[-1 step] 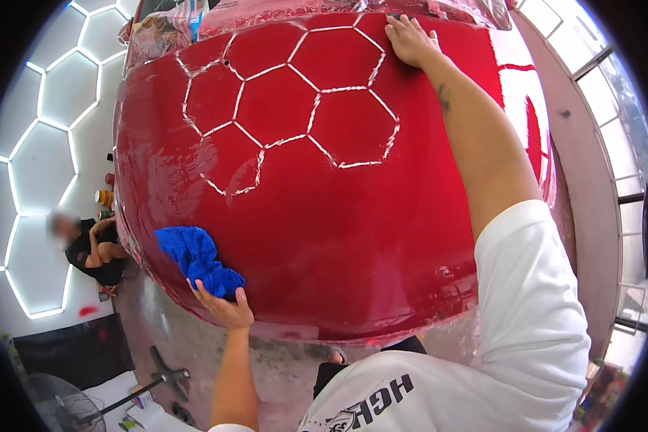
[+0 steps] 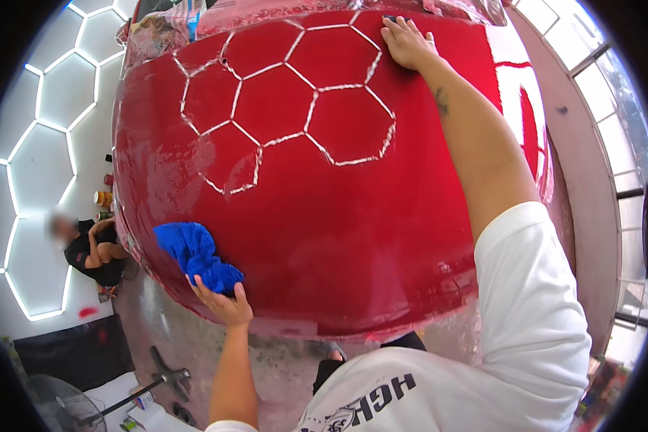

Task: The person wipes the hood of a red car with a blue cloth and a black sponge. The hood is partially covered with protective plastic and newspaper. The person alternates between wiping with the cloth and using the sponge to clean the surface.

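A glossy red car hood (image 2: 338, 237) spreads out in front of me, with white hexagon reflections on its far half. At its near left, my left hand (image 2: 225, 302) has its fingers against a bunched blue microfiber cloth (image 2: 194, 252), which lies on the paint. My right arm reaches to the far edge of the hood. There my right hand (image 2: 408, 45) presses down on a small dark blue pad (image 2: 390, 19), mostly hidden under the fingers. Hazy smears mark the paint on the left side.
Clear plastic sheeting (image 2: 266, 18) covers the car beyond the hood. A person (image 2: 97, 248) sits low at the left, near several cans (image 2: 104, 197). A fan (image 2: 61, 403) and a black stand base (image 2: 169, 374) are at the lower left. Windows line the right.
My right hand has shifted slightly left along the far edge, and a little more of the dark blue pad shows. My left hand and the cloth stay nearly in place.
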A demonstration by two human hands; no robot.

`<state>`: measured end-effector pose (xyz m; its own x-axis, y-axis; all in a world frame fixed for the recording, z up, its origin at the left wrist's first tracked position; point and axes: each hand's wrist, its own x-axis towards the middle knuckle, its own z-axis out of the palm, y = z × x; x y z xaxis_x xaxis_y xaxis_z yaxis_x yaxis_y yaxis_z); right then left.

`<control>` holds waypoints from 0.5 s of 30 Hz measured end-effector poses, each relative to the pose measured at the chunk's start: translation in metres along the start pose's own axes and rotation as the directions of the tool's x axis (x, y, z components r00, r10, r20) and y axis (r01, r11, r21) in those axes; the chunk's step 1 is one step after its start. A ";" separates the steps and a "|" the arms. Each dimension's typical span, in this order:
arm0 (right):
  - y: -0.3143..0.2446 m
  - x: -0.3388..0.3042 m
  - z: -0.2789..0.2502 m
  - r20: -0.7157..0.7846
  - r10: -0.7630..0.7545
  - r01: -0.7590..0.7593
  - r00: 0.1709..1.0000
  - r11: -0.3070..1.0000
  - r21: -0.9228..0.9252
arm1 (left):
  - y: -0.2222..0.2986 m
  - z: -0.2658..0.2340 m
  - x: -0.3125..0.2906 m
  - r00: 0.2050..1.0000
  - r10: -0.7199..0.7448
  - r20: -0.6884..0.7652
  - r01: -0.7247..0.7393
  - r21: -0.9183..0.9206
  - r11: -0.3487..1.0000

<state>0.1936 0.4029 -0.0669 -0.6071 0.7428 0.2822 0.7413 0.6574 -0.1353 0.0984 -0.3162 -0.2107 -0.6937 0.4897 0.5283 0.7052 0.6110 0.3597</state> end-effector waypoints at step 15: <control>-0.139 -0.629 -0.024 0.129 0.039 -0.059 0.991 0.986 0.155 | 0.021 -0.003 0.017 0.997 -0.030 -0.068 0.032 0.035 0.999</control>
<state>0.4788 -0.1589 -0.2031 -0.6093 0.7782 0.1518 0.7226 0.6238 -0.2977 0.1020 -0.2967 -0.1918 -0.7027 0.4277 0.5685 0.6770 0.6478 0.3493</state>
